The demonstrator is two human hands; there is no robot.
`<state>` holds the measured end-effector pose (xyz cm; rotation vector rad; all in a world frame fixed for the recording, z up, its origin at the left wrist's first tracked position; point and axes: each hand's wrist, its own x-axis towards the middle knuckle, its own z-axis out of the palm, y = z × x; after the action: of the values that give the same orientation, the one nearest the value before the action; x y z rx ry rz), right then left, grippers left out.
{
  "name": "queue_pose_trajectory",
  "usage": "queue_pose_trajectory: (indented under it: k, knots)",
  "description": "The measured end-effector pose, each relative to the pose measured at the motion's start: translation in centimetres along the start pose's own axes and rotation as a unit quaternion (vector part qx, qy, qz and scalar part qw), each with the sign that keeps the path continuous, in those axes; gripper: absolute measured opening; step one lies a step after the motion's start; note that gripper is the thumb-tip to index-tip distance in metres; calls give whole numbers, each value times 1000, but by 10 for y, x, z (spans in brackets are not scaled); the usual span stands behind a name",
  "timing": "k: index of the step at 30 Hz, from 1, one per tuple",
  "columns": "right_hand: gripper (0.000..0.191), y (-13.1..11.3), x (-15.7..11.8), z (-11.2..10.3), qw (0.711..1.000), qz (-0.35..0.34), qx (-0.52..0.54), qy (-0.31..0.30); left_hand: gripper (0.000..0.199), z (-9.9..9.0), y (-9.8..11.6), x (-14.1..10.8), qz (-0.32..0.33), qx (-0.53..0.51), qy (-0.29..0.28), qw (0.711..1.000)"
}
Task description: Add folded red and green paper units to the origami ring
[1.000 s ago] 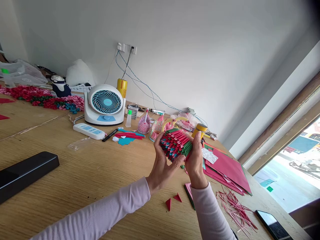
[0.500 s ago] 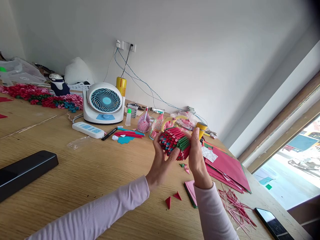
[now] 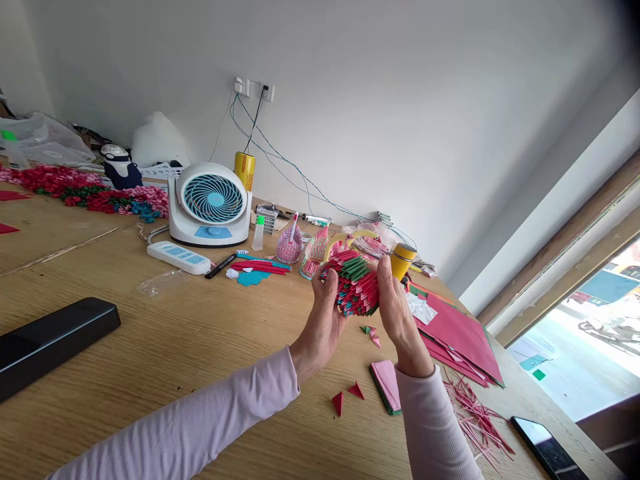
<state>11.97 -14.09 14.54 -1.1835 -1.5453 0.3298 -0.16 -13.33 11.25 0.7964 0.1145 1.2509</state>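
A round folded-paper piece point(image 3: 357, 283) in red, pink, green and blue is held above the table between both hands. My left hand point(image 3: 323, 323) grips its left side, the thumb up on the near face and the other fingers hidden behind. Against its right side presses my right hand point(image 3: 397, 307), thumb and palm toward the piece, its fingertips partly hidden. Under the hands lie small folded triangles point(image 3: 371, 335), and two red triangles point(image 3: 339, 403) sit nearer. Beside them is a stack of pink and green paper slips point(image 3: 386, 387).
A white fan point(image 3: 213, 200), a power strip point(image 3: 179, 257) and a black case point(image 3: 60, 343) stand on the left. Two paper figures point(image 3: 289, 245) and a yellow can point(image 3: 403, 260) are behind. Red sheets point(image 3: 465, 333), paper strips point(image 3: 475, 413) and a phone point(image 3: 547, 447) lie right.
The paper piece has turned in my hands, its green patch now higher and further left. My left thumb has moved up and left along it.
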Motion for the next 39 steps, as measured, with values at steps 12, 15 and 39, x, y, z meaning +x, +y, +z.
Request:
queue_pose_trajectory:
  k: [12, 15, 39]
  knots:
    - [62, 2, 0, 5, 999, 23, -50, -4, 51, -4, -2, 2, -44, -73, 3, 996]
    - [63, 1, -1, 6, 998, 27, -60, -16, 50, -5, -1, 3, -51, -86, 27, 995]
    - [62, 5, 2, 8, 994, 68, -38, -74, 53, -27, 11, 22, -213, -186, 24, 959]
